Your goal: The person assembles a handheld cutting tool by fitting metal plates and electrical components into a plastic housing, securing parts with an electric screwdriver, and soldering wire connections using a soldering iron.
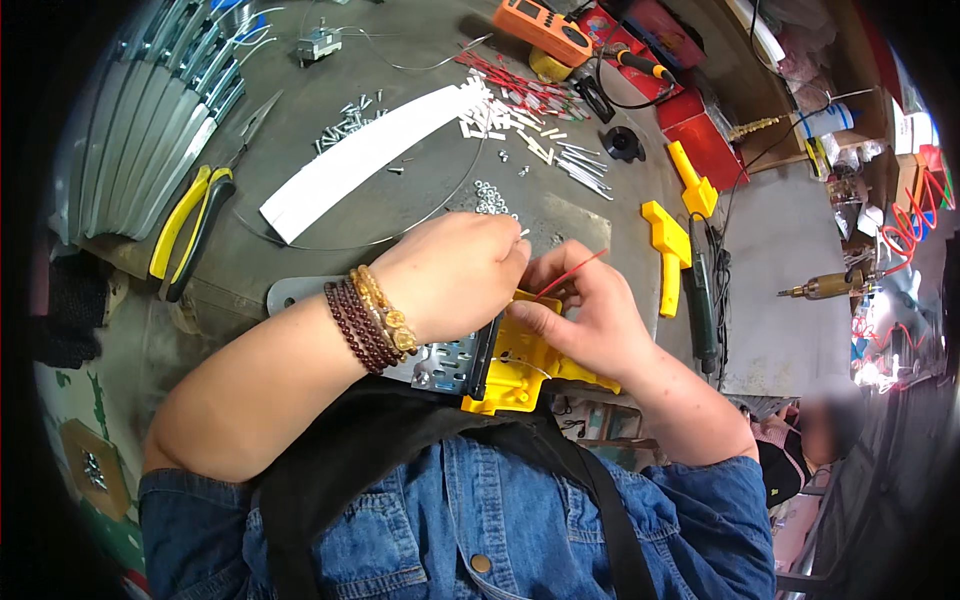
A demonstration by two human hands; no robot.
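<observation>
Yellow plastic housing (pixel 520 370) with a metal bracket (pixel 445 362), at the near tabletop (pixel 420 195) edge. Right hand (pixel 590 320) pinches a red wire (pixel 572 273) above it; left hand (pixel 455 275) presses fingertips there, grip unclear. Yellow-handled pliers (pixel 185 230) lie far left.

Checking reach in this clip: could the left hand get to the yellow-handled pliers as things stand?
Probably yes. The pliers lie uncovered on the bench to the left of the left hand, with nothing between them. But that hand is busy on the yellow plastic part and would have to let go.
</observation>
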